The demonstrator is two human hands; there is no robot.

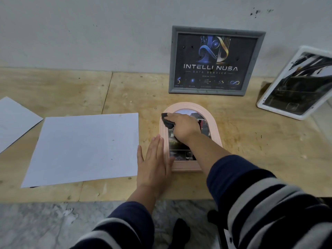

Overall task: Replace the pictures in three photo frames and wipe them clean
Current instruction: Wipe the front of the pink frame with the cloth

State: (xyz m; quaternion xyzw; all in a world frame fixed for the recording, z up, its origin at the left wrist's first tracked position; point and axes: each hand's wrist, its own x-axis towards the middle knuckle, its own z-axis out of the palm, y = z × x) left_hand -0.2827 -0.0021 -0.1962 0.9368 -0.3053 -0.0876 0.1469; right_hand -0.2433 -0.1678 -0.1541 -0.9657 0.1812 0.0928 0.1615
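A pink arched photo frame (213, 126) lies flat on the wooden board with a picture under its glass. My right hand (185, 128) presses a black cloth (167, 121) onto the glass near the frame's upper left. My left hand (154, 162) lies flat, fingers together, against the frame's left edge. A grey rectangular frame (251, 69) with a dark logo picture leans upright against the wall behind. At the right edge, a white frame (265, 103) leans tilted, holding a dark picture.
A large white sheet of paper (82, 148) lies on the wooden board (260, 141) left of the pink frame, and another sheet (14, 119) sits at the far left. Marble floor (45, 225) runs along the board's near edge.
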